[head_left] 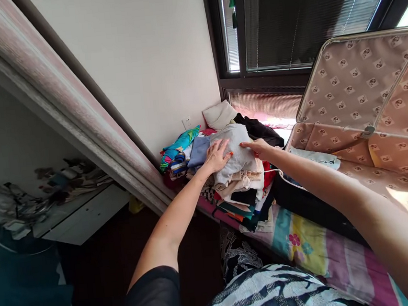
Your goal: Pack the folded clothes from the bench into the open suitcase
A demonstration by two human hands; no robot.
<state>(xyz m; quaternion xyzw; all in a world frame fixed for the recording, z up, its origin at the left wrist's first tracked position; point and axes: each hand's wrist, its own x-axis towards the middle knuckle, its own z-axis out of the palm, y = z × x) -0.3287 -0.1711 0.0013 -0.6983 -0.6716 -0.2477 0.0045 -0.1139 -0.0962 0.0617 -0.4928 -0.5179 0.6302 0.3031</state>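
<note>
A folded light grey garment (233,140) lies on top of a tall stack of folded clothes (244,192). My left hand (218,159) rests flat on the garment's left part, fingers stretched out. At the garment's right edge, my right hand (256,147) has its thumb on top and its other fingers curled below, partly hidden by the cloth. A folded blue garment (199,151) and a bright turquoise patterned cloth (182,148) are piled to the left of the stack. Behind it on the right sits a heap of black clothing (259,129).
An open suitcase (356,80) with a patterned pink lining stands to the right, with pale folded cloth (314,157) inside. A striped, flowered bedspread (299,240) lies underneath. A pale cushion (219,115) leans in the corner, and a curtain (78,122) hangs at left.
</note>
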